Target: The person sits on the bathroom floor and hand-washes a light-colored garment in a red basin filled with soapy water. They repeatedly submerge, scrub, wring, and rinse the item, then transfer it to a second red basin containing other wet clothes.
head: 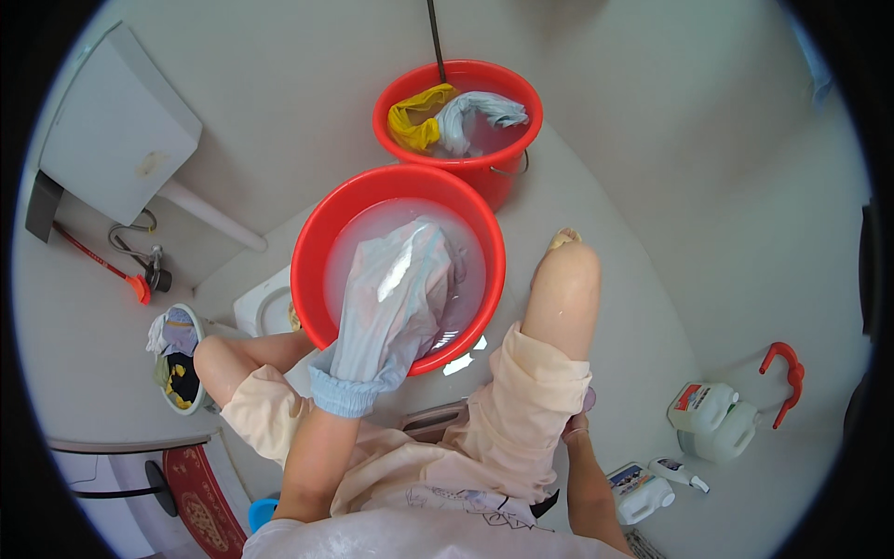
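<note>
A red plastic basin of cloudy water stands before me. Over my left forearm a wet pale blue garment is drawn, its gathered elastic edge around the arm. The hand inside it is hidden by the cloth, which lies partly in the water. My right hand is beside my right knee, mostly hidden by the rolled shorts, touching or holding something purplish. Behind the basin is a red bucket with a yellow cloth, a light blue cloth and a dark stick in its water.
At the left are a toilet cistern, a white pipe, a red-handled brush and a basket of clothes. White jugs and bottles stand at the right. A squat toilet lies partly under the basin.
</note>
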A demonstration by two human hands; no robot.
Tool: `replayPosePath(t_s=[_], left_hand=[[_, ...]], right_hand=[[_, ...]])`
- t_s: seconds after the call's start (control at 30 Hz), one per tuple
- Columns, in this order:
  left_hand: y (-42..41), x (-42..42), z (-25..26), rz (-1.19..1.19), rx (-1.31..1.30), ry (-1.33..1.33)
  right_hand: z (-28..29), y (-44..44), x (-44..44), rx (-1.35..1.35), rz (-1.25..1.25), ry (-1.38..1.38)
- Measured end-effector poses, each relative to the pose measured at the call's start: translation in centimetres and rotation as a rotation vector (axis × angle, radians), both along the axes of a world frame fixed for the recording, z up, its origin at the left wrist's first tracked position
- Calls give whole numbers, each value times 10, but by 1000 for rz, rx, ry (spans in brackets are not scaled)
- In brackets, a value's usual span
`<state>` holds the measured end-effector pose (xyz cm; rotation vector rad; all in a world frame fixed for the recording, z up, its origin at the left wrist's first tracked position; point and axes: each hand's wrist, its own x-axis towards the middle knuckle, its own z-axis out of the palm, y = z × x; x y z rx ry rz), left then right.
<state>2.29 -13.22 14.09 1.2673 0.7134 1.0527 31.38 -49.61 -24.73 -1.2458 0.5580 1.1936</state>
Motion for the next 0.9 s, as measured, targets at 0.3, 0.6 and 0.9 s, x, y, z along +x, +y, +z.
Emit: replayPosePath(t_s=[0.3,0.6,0.9], left_hand=[[-2,0,-1,-28,44,23],[-9,-17,1,-11,102,46],[-14,-33,2,-7,159,49]], right_hand=[[86,-8,48,-526,109,-1095],[436,176,-83,317,1369,-2330],[351,83,-147,477,1492,-2108]])
